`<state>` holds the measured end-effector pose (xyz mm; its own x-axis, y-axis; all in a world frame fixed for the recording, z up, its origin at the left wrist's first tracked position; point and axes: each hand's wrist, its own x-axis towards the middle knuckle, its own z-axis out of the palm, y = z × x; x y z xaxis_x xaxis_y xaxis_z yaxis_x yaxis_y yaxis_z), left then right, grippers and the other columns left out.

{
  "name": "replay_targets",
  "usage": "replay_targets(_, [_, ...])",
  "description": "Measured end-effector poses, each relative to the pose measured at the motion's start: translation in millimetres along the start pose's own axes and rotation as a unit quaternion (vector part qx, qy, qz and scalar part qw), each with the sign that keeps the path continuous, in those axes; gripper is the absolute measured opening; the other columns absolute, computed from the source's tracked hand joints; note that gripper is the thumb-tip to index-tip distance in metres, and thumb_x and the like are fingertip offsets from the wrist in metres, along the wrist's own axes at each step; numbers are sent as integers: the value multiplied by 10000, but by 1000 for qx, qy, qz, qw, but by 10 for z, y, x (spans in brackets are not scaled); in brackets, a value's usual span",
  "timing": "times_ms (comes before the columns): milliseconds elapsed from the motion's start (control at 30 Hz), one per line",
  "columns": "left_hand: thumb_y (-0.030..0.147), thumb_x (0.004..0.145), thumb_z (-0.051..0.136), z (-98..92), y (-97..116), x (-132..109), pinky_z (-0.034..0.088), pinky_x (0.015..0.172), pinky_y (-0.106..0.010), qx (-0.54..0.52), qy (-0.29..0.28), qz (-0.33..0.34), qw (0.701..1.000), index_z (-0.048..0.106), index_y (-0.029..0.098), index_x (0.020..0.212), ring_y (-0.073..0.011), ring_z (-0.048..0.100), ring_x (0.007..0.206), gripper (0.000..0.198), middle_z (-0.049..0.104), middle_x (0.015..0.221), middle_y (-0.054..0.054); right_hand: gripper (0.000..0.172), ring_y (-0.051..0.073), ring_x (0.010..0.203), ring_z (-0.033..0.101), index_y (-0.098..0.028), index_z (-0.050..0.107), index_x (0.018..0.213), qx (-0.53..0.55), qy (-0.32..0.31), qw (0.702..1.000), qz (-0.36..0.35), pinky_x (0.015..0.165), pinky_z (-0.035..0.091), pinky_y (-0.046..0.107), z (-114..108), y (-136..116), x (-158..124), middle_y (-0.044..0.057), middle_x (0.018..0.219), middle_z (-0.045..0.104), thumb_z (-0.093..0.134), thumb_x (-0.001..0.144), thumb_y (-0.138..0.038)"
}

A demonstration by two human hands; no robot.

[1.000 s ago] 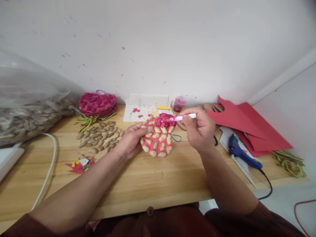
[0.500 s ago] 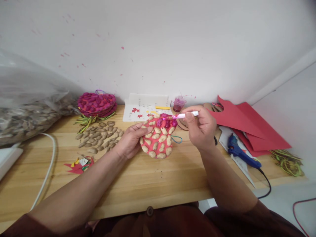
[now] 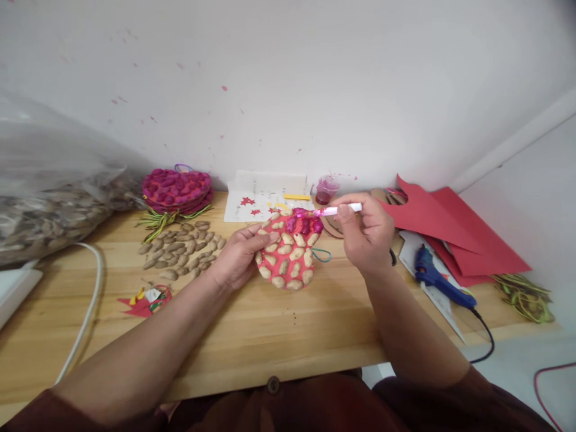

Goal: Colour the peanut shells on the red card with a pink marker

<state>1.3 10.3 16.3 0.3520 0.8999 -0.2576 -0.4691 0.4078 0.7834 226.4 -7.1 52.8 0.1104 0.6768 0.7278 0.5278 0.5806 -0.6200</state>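
Note:
My left hand [image 3: 243, 252] grips the left edge of a red cutout covered with peanuts [image 3: 288, 255], thumb on top, holding it above the table. Several peanuts along its upper right are coated in magenta paint; the others are bare. A turquoise loop [image 3: 322, 255] sticks out at its right side. In my right hand [image 3: 369, 231] a white-handled paintbrush [image 3: 337, 210] is pinched between thumb and fingers. Its magenta-stained tip lies against the painted peanuts at the top of the cutout. A clear cup of magenta paint [image 3: 326, 191] stands just behind.
Loose peanuts [image 3: 180, 247], a bag of peanuts [image 3: 54, 210] and finished magenta pieces [image 3: 177, 189] occupy the left. White paper [image 3: 240, 210] lies at the back. Rightward are red sheets [image 3: 459, 222], a blue glue gun [image 3: 438, 282] with a cord, and green strands [image 3: 526, 295].
Almost nothing differs. The brush tip stays at the painted peanuts, and both hands keep their places; the cutout sits only very slightly differently.

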Motion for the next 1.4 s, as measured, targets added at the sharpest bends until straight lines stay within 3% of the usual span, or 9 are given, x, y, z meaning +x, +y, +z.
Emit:
replay_targets(200, [242,590,993,19,-2,-6,595,637,-281,-3,14,20,1000,799,116,853,-172,716,600,351,804,761,-79,153,222,927,704,-250,728,992,-17,-18,999,-36,843,571,409,-4,6,-20,48,939,738,627,1009,-364])
replay_targets(500, [253,573,1004,17,5,8,600,655,-280,-3,18,35,999,812,123,858,-174,726,624,367,809,750,-73,107,198,870,700,-249,738,1005,-12,-46,997,-59,833,553,395,-4,-23,-30,35,943,754,637,995,-283])
replay_targets(733, [265,575,996,5,3,8,592,618,-275,10,11,33,999,804,121,879,-169,713,593,387,808,758,-74,141,205,905,704,-240,725,1001,0,-43,999,-9,875,559,406,5,-4,-39,45,942,750,625,1008,-339])
replay_targets(867, [263,553,999,9,-10,10,581,590,-265,14,10,27,999,785,123,847,-159,693,564,390,792,733,-65,150,201,900,709,-240,726,994,-20,-27,999,-14,876,568,398,2,2,-26,42,944,749,624,1009,-348])
replay_targets(1000, [285,576,994,0,-26,7,575,582,-260,21,8,31,999,779,136,851,-153,685,561,380,783,730,-52,164,199,886,708,-239,721,984,-16,-4,1000,-10,853,570,391,4,9,-29,41,939,749,617,1014,-362])
replay_targets(1167, [290,581,990,8,-20,-13,571,577,-261,48,13,46,998,796,138,877,-167,696,576,384,781,708,-47,140,209,910,710,-244,730,1009,2,-46,999,-7,870,568,400,19,29,-59,44,943,754,637,1002,-348])
replay_targets(1400, [357,665,962,-37,-48,3,575,597,-272,68,9,52,996,791,148,904,-173,712,595,360,808,771,-61,115,202,904,704,-244,734,1004,-9,-49,998,-39,856,552,386,29,25,-44,44,952,751,637,996,-305])
